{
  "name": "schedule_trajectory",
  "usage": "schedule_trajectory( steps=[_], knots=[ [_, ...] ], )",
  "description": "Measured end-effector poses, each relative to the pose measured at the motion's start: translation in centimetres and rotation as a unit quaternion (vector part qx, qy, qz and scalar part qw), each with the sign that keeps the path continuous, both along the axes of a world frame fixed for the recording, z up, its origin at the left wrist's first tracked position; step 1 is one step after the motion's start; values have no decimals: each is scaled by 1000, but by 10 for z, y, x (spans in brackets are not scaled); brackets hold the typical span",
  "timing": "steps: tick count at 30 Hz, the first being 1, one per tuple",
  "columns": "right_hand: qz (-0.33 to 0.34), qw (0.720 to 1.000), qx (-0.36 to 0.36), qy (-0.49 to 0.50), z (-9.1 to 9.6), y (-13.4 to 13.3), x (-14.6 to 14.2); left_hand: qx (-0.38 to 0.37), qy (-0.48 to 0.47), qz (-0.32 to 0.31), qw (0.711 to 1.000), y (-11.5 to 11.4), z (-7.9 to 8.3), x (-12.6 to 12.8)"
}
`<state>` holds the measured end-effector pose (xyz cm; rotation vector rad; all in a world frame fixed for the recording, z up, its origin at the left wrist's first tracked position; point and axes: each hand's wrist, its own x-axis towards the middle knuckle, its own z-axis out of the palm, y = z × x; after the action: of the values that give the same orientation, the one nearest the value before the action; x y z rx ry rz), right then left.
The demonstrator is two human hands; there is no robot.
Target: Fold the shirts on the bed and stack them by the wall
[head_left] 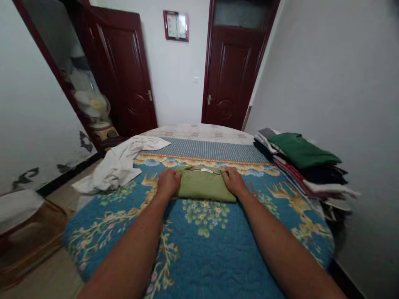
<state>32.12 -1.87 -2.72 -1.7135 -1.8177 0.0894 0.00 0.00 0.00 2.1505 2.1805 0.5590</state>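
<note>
A light green shirt (pixel 205 186), folded into a flat rectangle, lies in the middle of the patterned blue cloth (pixel 218 245). Its collar, with a small white label, faces away from me. My left hand (pixel 168 182) grips the shirt's far left corner, fingers curled around the edge. At the far right corner, my right hand (pixel 233 180) holds the fabric in the same manner, thumb toward the collar. The fingertips of both hands are partly hidden by the hands and the cloth.
A crumpled white garment (pixel 121 162) lies on the table's left side. To the right, folded clothes rise in a stack topped by a dark green garment (pixel 305 150). A wooden stool (pixel 34 232) stands at lower left, and a wall (pixel 336 83) runs close on the right.
</note>
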Motion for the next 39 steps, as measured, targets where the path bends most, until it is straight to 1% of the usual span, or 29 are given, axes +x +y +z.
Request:
schedule_trajectory(
  steps=[4, 13, 18, 21, 25, 27, 28, 29, 30, 31, 32, 34, 35, 36, 38, 39],
  knots=[
    [5, 1000, -9, 13, 0, 0, 1, -8, -6, -5, 1000, 0, 3, 0],
    [2, 999, -18, 37, -3, 2, 2, -14, -56, 29, 998, -7, 15, 0],
    [-22, 999, -49, -3, 1, 3, -3, -29, -56, 41, 997, -10, 17, 5],
    [-37, 997, -51, -34, 2, 4, -4, -41, -72, 60, 995, -9, 18, 6],
    [-48, 995, -52, -64, 2, 6, -2, -77, -98, 32, 992, -4, 18, 0],
    [-38, 996, -57, -59, 3, 6, 1, -82, -154, 7, 985, -2, 17, -3],
    [-28, 997, -58, -52, 4, 6, 1, -84, -199, -7, 976, -2, 17, -5],
    [-20, 997, -56, -41, 5, 6, 2, -88, -255, -18, 963, -2, 17, -6],
    [-12, 998, -50, -25, 5, 5, 3, -98, -322, -25, 941, -2, 17, -6],
    [-5, 999, -40, -5, 6, 4, 3, -115, -394, -29, 911, -3, 17, -7],
    [1, 999, -27, 19, 7, 4, 3, -136, -468, -30, 873, -4, 17, -7],
    [13, 997, 6, 71, 9, 2, 4, -188, -591, -39, 783, -6, 16, -9],
    [19, 994, 22, 101, 9, 2, 4, -212, -633, -50, 743, -7, 16, -9],
    [20, 990, 36, 134, 10, 1, 4, -227, -662, -63, 711, -7, 16, -10],
    [5, 975, 51, 216, 13, 2, 3, -233, -702, -90, 667, -8, 17, -11],
    [-7, 961, 48, 272, 14, 2, 2, -228, -717, -105, 650, -8, 18, -12]
  ],
)
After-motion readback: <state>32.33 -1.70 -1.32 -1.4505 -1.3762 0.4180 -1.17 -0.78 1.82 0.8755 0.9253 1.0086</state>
